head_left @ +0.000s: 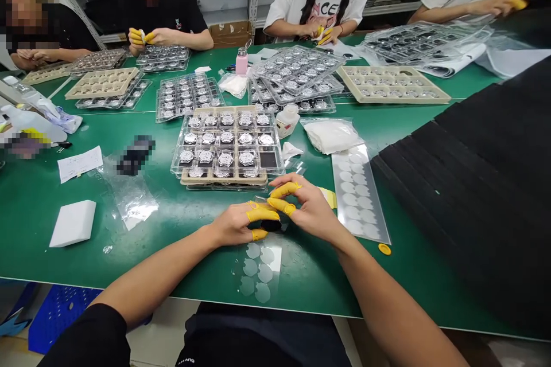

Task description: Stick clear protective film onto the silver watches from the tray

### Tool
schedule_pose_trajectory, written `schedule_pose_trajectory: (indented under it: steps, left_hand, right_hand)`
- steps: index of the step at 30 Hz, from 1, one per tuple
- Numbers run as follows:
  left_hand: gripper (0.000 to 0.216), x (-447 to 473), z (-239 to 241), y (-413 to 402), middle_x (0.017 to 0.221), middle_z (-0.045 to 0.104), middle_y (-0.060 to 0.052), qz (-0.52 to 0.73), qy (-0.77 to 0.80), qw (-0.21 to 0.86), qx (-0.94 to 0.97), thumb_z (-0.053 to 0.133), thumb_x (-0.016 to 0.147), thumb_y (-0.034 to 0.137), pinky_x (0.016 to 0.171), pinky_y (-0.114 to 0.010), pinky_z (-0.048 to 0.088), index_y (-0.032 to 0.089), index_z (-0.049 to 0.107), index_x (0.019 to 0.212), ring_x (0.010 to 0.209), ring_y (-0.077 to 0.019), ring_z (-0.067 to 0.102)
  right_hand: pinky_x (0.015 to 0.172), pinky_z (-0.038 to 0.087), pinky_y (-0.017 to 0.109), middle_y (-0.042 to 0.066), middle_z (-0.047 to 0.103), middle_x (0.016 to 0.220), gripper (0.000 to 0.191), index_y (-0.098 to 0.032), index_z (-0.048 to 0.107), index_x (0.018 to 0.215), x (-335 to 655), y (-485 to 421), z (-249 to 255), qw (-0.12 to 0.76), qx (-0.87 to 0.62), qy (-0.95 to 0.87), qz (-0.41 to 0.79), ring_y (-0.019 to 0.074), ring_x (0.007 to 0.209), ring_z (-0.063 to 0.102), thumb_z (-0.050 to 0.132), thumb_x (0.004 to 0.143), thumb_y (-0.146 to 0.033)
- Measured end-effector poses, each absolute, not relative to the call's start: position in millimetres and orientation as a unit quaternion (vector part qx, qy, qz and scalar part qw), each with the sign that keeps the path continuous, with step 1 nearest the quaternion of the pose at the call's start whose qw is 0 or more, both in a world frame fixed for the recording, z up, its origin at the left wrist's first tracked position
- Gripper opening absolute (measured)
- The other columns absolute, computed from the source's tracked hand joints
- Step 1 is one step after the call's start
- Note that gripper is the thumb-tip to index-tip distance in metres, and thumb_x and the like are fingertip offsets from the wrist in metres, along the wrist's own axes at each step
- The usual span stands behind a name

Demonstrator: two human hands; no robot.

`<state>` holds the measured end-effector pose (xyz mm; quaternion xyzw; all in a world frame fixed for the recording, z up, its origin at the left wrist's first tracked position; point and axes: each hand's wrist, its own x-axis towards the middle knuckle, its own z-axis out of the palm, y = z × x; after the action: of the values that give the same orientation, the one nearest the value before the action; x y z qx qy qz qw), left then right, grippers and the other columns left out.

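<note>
My left hand (239, 222), with yellow finger cots on some fingers, grips a round black disc-shaped part (272, 226) low over the table. Close against it, my right hand (307, 206) has its cot-covered thumb and forefinger drawn together at the disc's upper edge. Whatever lies between those fingertips is too small to make out. Just below the hands is a clear sheet of round film stickers (263, 272). Beyond them stands a stack of trays (224, 180) holding silver watch-like round parts; one pocket at its right shows only black.
A strip of round white stickers (383, 229) lies right, beside a bag of white wipes (331, 135). A small white bottle (287, 120) stands behind the trays. A white block (73, 223) sits left. A large black sheet (469, 183) covers the right. Co-workers sit opposite.
</note>
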<state>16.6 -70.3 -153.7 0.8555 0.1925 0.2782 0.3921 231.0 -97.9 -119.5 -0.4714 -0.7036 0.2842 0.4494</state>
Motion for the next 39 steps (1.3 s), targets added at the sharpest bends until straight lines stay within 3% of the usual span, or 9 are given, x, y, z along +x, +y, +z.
schedule_pose_trajectory:
  steps: [4, 7, 10, 15, 17, 20, 23, 29, 39]
  left_hand:
    - [0.036, 20.7, -150.0, -75.5, 0.116, 0.075, -0.007, 0.288, 0.164, 0.410, 0.850, 0.068, 0.079, 0.016, 0.105, -0.036, 0.053, 0.023, 0.071, 0.114, 0.118, -0.0222, 0.068]
    - [0.032, 24.0, -143.4, -79.2, 0.113, 0.076, -0.006, 0.284, 0.163, 0.425, 0.844, 0.073, 0.077, 0.020, 0.110, -0.040, 0.049, 0.024, 0.072, 0.108, 0.118, -0.0239, 0.068]
    - [0.032, 25.4, -138.5, -81.1, 0.107, 0.078, -0.005, 0.316, 0.198, 0.434, 0.820, 0.077, 0.073, 0.023, 0.106, -0.039, 0.052, 0.024, 0.074, 0.104, 0.110, -0.0241, 0.071]
    - [0.042, 27.8, -144.7, -75.6, 0.104, 0.077, -0.008, 0.323, 0.320, 0.540, 0.708, 0.081, 0.067, 0.021, 0.090, -0.032, 0.058, 0.018, 0.073, 0.108, 0.094, -0.0199, 0.073]
    - [0.050, 28.7, -150.7, -69.8, 0.105, 0.076, -0.009, 0.335, 0.378, 0.578, 0.640, 0.084, 0.064, 0.022, 0.091, -0.032, 0.057, 0.016, 0.071, 0.112, 0.095, -0.0194, 0.072]
    - [0.058, 28.6, -158.1, -62.0, 0.100, 0.076, -0.008, 0.347, 0.409, 0.611, 0.582, 0.086, 0.060, 0.022, 0.086, -0.029, 0.057, 0.015, 0.069, 0.115, 0.090, -0.0174, 0.072]
    - [0.057, 27.7, -160.0, -59.6, 0.098, 0.075, -0.006, 0.345, 0.411, 0.601, 0.593, 0.085, 0.061, 0.018, 0.081, -0.025, 0.056, 0.016, 0.070, 0.115, 0.087, -0.0155, 0.071]
    - [0.055, 27.2, -157.0, -63.0, 0.097, 0.076, -0.005, 0.328, 0.432, 0.556, 0.630, 0.082, 0.063, 0.017, 0.078, -0.024, 0.055, 0.018, 0.071, 0.117, 0.087, -0.0161, 0.070]
    - [0.054, 28.1, -160.8, -63.6, 0.097, 0.076, -0.005, 0.344, 0.438, 0.550, 0.623, 0.084, 0.063, 0.020, 0.080, -0.026, 0.056, 0.019, 0.071, 0.115, 0.088, -0.0170, 0.070]
  right_hand:
    - [0.067, 0.058, 0.037, 0.008, 0.059, 0.114, 0.006, -0.023, 0.067, 0.089, 221.4, -98.5, -129.3, 0.549, -0.509, -0.600, 0.282, 0.0170, 0.078, 0.063, 0.069, 0.087, -0.029]
    - [0.058, 0.059, 0.037, 0.008, 0.056, 0.117, 0.007, -0.024, 0.067, 0.091, 217.3, -98.8, -135.9, 0.553, -0.511, -0.577, 0.315, 0.0136, 0.066, 0.060, 0.068, 0.087, -0.031]
    - [0.059, 0.059, 0.036, 0.008, 0.058, 0.115, 0.008, -0.025, 0.068, 0.090, 218.9, -97.6, -136.4, 0.536, -0.510, -0.596, 0.312, 0.0162, 0.073, 0.062, 0.068, 0.087, -0.033]
    - [0.083, 0.056, 0.039, 0.009, 0.062, 0.115, 0.017, -0.024, 0.071, 0.087, 226.4, -95.2, -129.9, 0.598, -0.561, -0.528, 0.221, 0.0240, 0.104, 0.062, 0.075, 0.081, -0.040]
    - [0.084, 0.055, 0.039, 0.008, 0.066, 0.113, 0.025, -0.023, 0.071, 0.085, 224.4, -96.3, -129.5, 0.610, -0.553, -0.479, 0.303, 0.0237, 0.103, 0.064, 0.079, 0.076, -0.045]
    - [0.085, 0.056, 0.039, 0.008, 0.073, 0.108, 0.033, -0.022, 0.074, 0.081, 213.6, -100.3, -132.2, 0.557, -0.551, -0.435, 0.444, 0.0245, 0.099, 0.068, 0.084, 0.067, -0.049]
    - [0.087, 0.057, 0.041, 0.010, 0.075, 0.109, 0.038, -0.021, 0.076, 0.081, 202.3, -103.3, -135.2, 0.512, -0.570, -0.400, 0.503, 0.0252, 0.097, 0.070, 0.087, 0.061, -0.051]
    - [0.079, 0.060, 0.039, 0.008, 0.078, 0.091, 0.035, -0.021, 0.076, 0.077, 197.8, -103.4, -137.0, 0.509, -0.566, -0.396, 0.513, 0.0231, 0.083, 0.072, 0.088, 0.061, -0.050]
    - [0.083, 0.057, 0.037, 0.006, 0.076, 0.097, 0.031, -0.022, 0.076, 0.078, 199.0, -104.1, -137.3, 0.540, -0.566, -0.381, 0.493, 0.0226, 0.091, 0.069, 0.087, 0.061, -0.045]
